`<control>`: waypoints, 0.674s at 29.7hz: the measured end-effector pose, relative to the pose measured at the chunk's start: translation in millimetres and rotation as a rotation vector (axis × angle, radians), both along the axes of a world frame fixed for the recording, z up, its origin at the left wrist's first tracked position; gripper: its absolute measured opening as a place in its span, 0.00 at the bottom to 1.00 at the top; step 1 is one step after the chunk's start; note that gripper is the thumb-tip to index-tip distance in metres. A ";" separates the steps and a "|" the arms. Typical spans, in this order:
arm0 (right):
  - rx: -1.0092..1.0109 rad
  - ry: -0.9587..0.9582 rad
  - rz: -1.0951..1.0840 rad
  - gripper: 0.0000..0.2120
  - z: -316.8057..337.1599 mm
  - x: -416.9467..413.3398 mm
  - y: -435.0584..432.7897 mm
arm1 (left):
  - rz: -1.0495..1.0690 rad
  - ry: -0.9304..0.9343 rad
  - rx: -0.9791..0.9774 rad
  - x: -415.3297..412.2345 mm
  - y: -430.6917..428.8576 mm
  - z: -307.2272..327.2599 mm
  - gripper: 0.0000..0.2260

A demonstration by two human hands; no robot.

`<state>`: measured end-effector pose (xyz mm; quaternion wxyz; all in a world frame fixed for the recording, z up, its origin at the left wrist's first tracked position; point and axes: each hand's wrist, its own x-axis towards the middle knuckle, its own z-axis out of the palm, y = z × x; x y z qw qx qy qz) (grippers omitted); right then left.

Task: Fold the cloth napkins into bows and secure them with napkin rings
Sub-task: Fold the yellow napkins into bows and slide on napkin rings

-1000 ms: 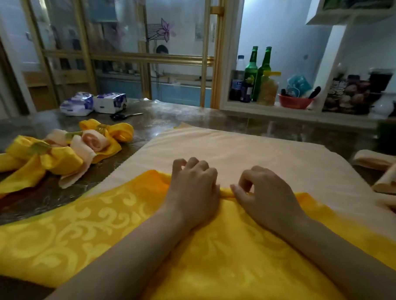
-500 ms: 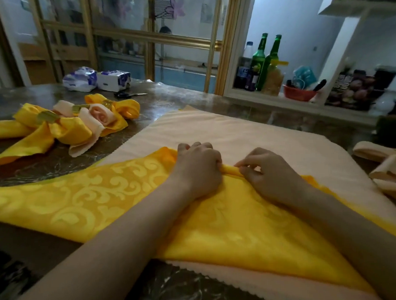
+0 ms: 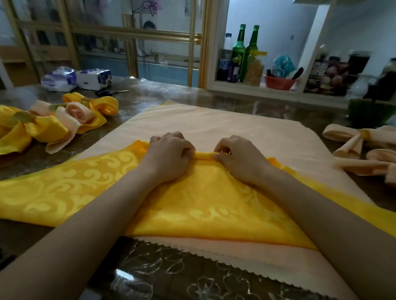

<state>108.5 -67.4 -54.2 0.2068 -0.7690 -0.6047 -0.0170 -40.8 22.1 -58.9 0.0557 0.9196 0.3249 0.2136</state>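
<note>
Since the frame half a second back, the hands had spread apart, and a longer stretch of rolled edge [image 3: 203,155] showed between them. Left hand [image 3: 170,158] was curled over the roll's left end, fingers tucked down on it. Right hand [image 3: 240,159] pinched the right end between thumb and bent fingers. The roll was the far edge of the yellow napkin [image 3: 194,202], which lay flat on a larger peach napkin [image 3: 225,126] on the table [image 3: 152,276]. Finished yellow-and-peach bows [image 3: 32,129] sat far left, one with a gold ring [image 3: 21,116]. Peach bows [image 3: 360,147] sat at right. Scissors [image 3: 111,92] and tissue packs [image 3: 94,78] were at the back.
</note>
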 end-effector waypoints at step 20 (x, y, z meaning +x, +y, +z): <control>0.014 -0.204 0.101 0.04 5.0 -14.4 -11.7 | -0.062 0.115 0.089 -9.1 -15.6 9.5 0.13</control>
